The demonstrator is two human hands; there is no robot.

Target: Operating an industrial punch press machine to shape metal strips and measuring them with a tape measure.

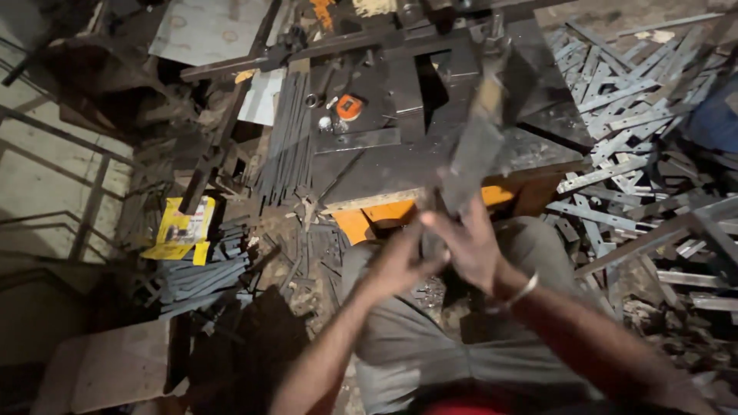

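Both my hands meet in front of my knees. My right hand [469, 250], with a metal bangle on the wrist, grips the lower end of a long flat metal strip [477, 146] that rises, blurred, toward the dark steel worktable [384, 165]. My left hand [400, 261] is closed around the same lower end, touching the right hand. The strip's upper end reaches over the table's middle. My grey trousers show below the hands.
A heap of cut flat metal strips [630, 131] lies at the right. A stack of dark strips [288, 131] leans at the table's left, with an orange tape measure [349, 106] on the table. A yellow box [183, 229] sits on more strips at the left.
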